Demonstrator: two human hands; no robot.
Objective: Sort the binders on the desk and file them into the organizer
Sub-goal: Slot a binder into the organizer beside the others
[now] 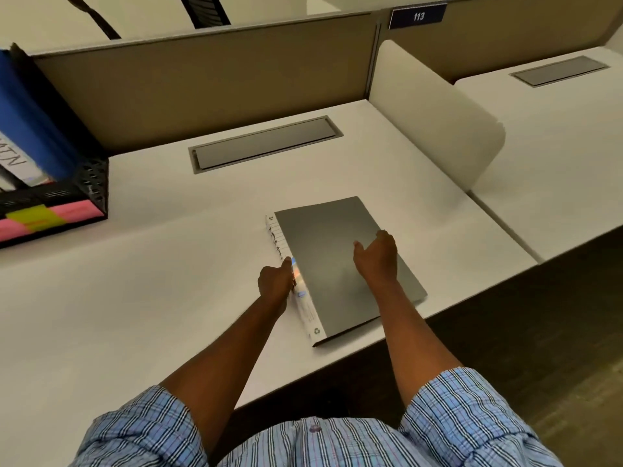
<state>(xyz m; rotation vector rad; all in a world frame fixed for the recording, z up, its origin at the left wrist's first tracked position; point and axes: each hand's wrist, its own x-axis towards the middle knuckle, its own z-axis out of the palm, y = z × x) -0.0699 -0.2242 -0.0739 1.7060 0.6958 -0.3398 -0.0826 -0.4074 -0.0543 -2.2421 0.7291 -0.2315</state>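
Note:
A grey binder (337, 251) lies flat on the white desk (168, 281), its white labelled spine facing left. My left hand (276, 283) curls against the spine, fingers closed on its edge. My right hand (377, 257) rests on the grey cover near its right side, fingers bent over that edge. At the far left stands a black mesh organizer (87, 183) holding a blue binder (30, 129) upright, with a white-spined one beside it, partly cut off by the frame edge.
Pink and yellow sticky notes (37, 217) mark the organizer's front. A grey cable hatch (266, 143) sits in the desk behind the binder. A white divider panel (435, 123) stands at the right, and the desk's front edge runs close to the binder.

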